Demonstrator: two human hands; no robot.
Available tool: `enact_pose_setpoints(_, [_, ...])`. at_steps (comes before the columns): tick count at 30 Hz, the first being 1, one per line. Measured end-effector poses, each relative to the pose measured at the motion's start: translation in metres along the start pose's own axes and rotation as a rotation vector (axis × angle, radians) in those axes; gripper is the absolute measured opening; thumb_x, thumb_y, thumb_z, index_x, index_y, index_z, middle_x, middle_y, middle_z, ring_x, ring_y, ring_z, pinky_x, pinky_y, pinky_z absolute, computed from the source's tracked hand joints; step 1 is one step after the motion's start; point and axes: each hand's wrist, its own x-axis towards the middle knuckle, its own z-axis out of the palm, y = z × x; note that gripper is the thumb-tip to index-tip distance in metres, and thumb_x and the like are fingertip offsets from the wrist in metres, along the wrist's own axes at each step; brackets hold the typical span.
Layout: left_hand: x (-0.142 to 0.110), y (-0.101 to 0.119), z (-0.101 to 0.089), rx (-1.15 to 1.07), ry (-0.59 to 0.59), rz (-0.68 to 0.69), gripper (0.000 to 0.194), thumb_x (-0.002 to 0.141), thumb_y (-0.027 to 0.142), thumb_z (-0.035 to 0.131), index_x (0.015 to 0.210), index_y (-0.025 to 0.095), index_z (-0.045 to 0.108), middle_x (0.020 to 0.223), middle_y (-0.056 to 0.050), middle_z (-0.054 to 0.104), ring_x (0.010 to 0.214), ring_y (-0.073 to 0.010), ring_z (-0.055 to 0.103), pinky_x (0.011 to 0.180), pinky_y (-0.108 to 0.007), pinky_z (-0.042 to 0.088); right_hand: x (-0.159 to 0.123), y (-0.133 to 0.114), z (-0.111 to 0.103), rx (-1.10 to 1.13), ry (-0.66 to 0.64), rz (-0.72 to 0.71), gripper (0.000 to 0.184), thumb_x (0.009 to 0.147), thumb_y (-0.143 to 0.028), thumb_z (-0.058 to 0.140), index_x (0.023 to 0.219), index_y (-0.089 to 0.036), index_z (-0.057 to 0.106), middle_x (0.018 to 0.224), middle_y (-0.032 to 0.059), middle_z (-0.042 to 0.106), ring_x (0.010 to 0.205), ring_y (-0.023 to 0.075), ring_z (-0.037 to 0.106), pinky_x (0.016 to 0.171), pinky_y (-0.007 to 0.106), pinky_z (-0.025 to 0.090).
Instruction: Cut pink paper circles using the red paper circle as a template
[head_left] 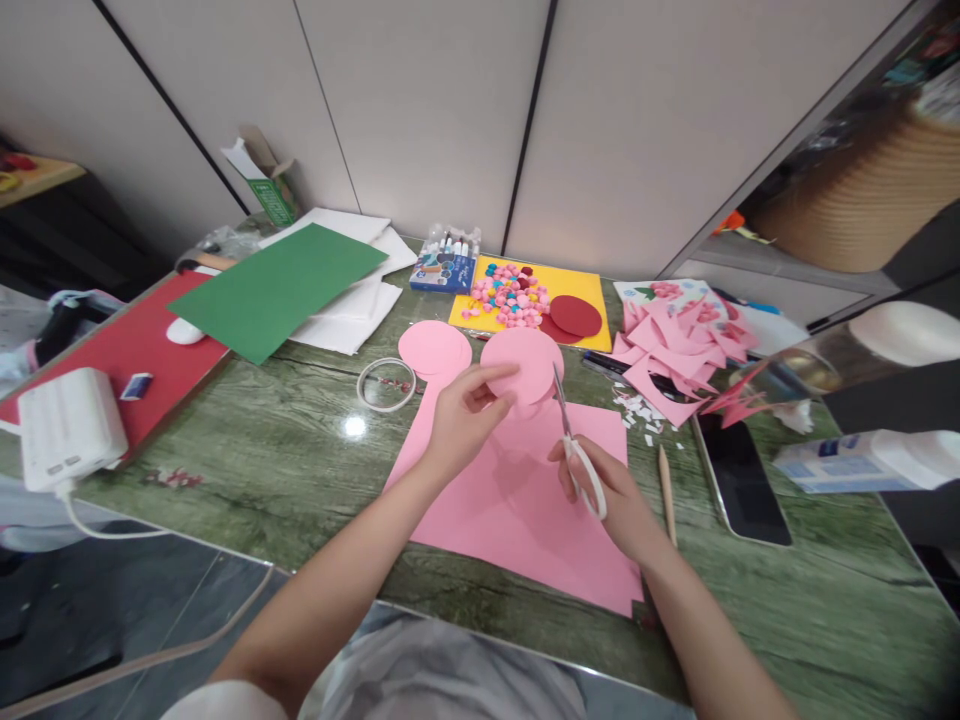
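My left hand (469, 415) pinches the left edge of a pink paper circle (529, 358) between thumb and fingers, above the table. White-handled scissors (581, 465) are in my right hand (611, 500), their blades up against the circle's right edge. Below both hands lies a large pink paper sheet (487, 530) with an uneven outline. Another pink circle (435, 348) rests at the sheet's upper left, beside a white ring (385, 385) that looks like a tape roll.
Pink scraps (671, 345) are heaped at the right, near a phone (742, 480), a pencil (666, 490) and a white bottle (862, 462). Behind, yellow paper (592, 285) holds small pompoms (510, 292) and dark red circles (576, 316). Green paper (281, 285) lies left, a power bank (71, 430) further left.
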Motion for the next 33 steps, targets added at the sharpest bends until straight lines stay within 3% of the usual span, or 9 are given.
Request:
enact_pose_setpoints(8, [0.0004, 0.0028, -0.0005, 0.085, -0.045, -0.004, 0.026, 0.072, 0.013, 0.063, 0.097, 0.019, 0.067, 0.098, -0.007, 0.064, 0.091, -0.0173, 0.059, 0.075, -0.027, 0.046, -0.0009, -0.0014, 0.0009, 0.016, 0.004, -0.007, 0.022, 0.093, -0.040, 0.036, 0.088, -0.022, 0.047, 0.061, -0.0044, 0.042, 0.058, 0.0131, 0.040, 0.060, 0.027, 0.033])
enact_pose_setpoints(21, [0.0008, 0.0023, -0.0023, 0.045, -0.018, 0.006, 0.021, 0.074, 0.013, 0.061, 0.092, 0.018, 0.069, 0.095, -0.007, 0.066, 0.091, -0.0176, 0.059, 0.077, -0.028, 0.046, -0.0008, -0.0013, 0.0011, 0.020, 0.001, 0.012, 0.020, 0.092, -0.039, 0.038, 0.087, -0.021, 0.048, 0.060, -0.0046, 0.043, 0.057, 0.0121, 0.040, 0.058, 0.026, 0.032])
enact_pose_setpoints(33, [0.0008, -0.0022, -0.0023, 0.026, -0.005, 0.016, 0.027, 0.073, 0.015, 0.063, 0.099, 0.019, 0.067, 0.104, -0.008, 0.063, 0.094, -0.0173, 0.058, 0.077, -0.026, 0.047, -0.0002, -0.0007, 0.0014, 0.017, -0.005, 0.013, 0.014, 0.092, -0.032, 0.039, 0.087, -0.022, 0.048, 0.059, -0.0049, 0.043, 0.057, 0.0122, 0.040, 0.058, 0.025, 0.033])
